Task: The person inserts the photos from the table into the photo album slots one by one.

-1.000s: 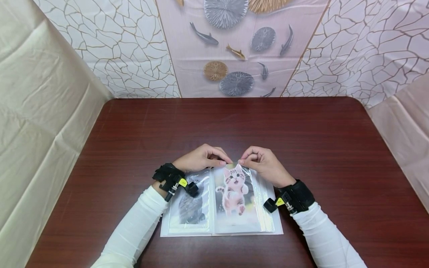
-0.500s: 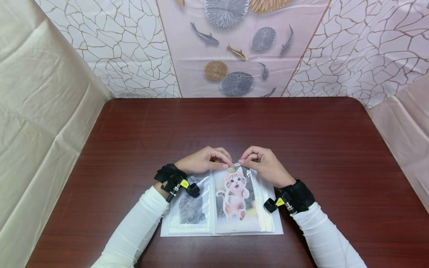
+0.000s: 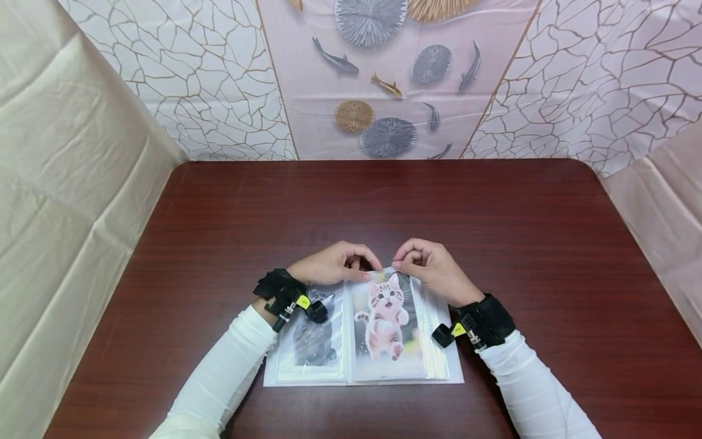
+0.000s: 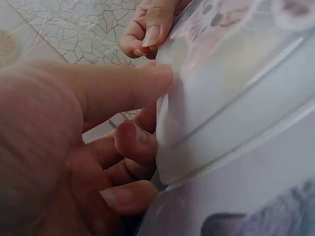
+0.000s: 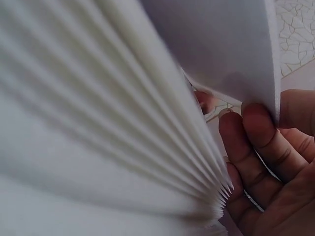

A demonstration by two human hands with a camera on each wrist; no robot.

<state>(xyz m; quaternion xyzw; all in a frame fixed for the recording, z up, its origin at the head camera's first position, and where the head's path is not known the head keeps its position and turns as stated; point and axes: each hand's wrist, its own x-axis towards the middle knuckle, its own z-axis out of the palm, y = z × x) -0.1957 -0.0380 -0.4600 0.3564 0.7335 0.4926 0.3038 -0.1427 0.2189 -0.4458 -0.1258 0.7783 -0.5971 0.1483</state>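
An open photo album [image 3: 455,369] with clear plastic pockets lies on the table. Its right-hand page shows a kitten photo [image 3: 386,323]; the left-hand page bears a greyish animal picture [image 3: 314,341], partly covered by my left wrist gear. At the top edge of the kitten page, my left hand [image 3: 333,262] pinches the pocket, thumb in front and fingers behind in the left wrist view. Just to its right, my right hand [image 3: 436,274] pinches the same top edge between thumb and forefinger. In the right wrist view that page [image 5: 221,44] stands raised off the fanned pages [image 5: 123,123] below.
The dark red-brown table [image 3: 351,201] extends beyond the album on all sides. A patterned cloth [image 3: 208,79] hangs behind its far edge. Pale drapes [image 3: 66,201] flank both sides. Each wrist carries a black strapped camera [image 3: 315,311].
The kitten photo has slid slightly down toward me in its pocket. My left hand has shifted a little down and right along the top edge; my right hand stays nearly still.
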